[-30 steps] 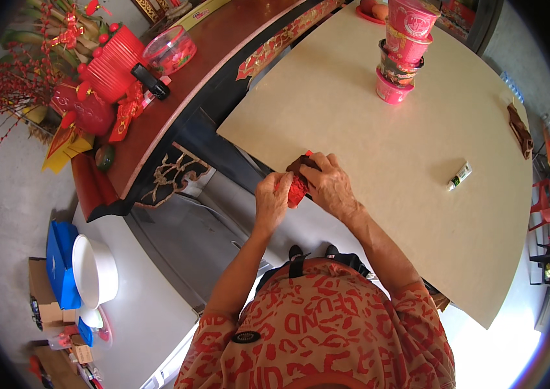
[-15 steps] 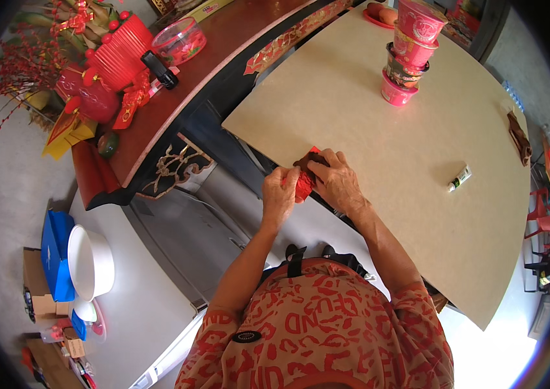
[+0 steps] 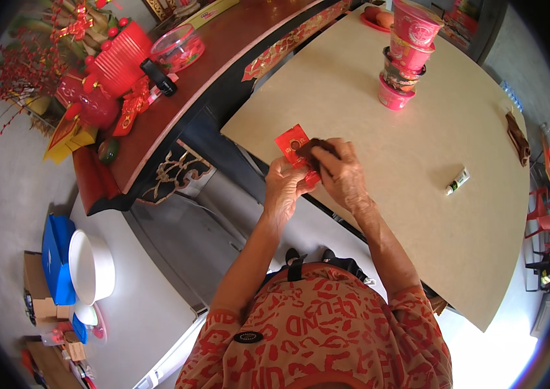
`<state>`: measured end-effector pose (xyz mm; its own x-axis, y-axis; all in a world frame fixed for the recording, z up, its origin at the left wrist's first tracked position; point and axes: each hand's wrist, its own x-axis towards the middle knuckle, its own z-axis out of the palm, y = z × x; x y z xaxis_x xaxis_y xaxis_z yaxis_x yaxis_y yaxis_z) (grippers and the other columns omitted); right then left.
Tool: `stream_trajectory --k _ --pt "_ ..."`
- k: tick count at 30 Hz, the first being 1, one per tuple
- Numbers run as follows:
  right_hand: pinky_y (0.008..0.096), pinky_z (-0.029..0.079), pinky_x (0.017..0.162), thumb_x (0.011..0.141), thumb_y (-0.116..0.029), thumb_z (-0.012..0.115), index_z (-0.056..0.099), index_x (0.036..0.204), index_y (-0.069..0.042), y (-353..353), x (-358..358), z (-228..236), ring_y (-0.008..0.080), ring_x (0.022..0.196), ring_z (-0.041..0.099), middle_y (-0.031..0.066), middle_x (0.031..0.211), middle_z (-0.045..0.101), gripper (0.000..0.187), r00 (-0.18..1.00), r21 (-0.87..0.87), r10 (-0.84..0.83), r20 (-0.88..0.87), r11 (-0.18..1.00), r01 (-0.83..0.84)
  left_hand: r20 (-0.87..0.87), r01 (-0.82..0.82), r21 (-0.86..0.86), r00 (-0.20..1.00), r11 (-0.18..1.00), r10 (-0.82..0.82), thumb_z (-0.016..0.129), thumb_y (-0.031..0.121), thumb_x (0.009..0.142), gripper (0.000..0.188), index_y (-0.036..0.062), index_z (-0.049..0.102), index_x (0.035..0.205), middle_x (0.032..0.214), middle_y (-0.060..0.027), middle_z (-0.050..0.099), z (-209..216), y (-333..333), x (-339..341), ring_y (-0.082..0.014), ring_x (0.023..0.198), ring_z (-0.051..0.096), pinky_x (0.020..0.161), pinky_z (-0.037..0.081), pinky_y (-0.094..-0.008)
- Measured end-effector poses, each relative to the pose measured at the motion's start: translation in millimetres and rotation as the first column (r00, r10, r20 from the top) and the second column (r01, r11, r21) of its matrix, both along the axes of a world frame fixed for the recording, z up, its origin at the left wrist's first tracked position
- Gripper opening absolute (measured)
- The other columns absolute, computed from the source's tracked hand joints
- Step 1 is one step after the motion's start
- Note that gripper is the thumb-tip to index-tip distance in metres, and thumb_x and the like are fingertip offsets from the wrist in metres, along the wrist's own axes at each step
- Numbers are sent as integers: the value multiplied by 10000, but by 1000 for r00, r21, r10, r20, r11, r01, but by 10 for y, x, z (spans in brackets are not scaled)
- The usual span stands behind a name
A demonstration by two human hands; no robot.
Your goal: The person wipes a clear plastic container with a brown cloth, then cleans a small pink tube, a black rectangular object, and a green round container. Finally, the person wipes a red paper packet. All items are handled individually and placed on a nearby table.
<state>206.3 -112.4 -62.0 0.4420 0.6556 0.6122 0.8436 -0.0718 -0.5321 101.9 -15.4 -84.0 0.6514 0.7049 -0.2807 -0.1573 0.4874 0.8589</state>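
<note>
Just over the near left edge of the table, my left hand is closed on a red paper ornament with gold print. Its flat square top sticks out past the fingers, and a crinkled red part shows below, between the hands. My right hand grips a dark brown cloth, bunched up and pressed against the right side of the ornament. The fingers of both hands hide part of the ornament.
On the beige table stand stacked instant noodle cups, a small tube and a brown cloth. To the left, a dark red altar table carries red decorations and a clear tub. A white basin sits lower left.
The ornament has been raised and turned, so its printed square top now shows. The cloth in my right hand has moved slightly up and right along it.
</note>
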Motion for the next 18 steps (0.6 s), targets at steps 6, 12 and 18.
stream_trajectory --k 6,12,18 --pt "374 542 708 631 -18 686 681 992 -146 -69 19 -76 276 907 557 52 1065 576 384 987 -120 134 87 985 -124 214 268 -332 955 904 -204 530 132 890 292 1 512 1150 1043 -151 596 141 81 37 -265 865 654 668 599 -439" --pt "377 538 706 636 -25 681 677 994 -141 -70 -11 -110 279 881 553 54 1044 574 376 993 -114 51 106 993 -39 80 165 -104 984 981 -157 548 507 893 604 -11 475 1195 1078 -152 600 -102 6 64 -281 901 654 686 586 -485" --pt "398 529 727 646 -69 690 666 989 -134 11 84 -347 298 889 543 62 1036 564 350 984 6 -176 3 984 176 176 141 -165 978 976 -111 483 379 964 494 17 418 1294 1198 -160 549 43 -111 13 -278 1070 587 813 545 -476"
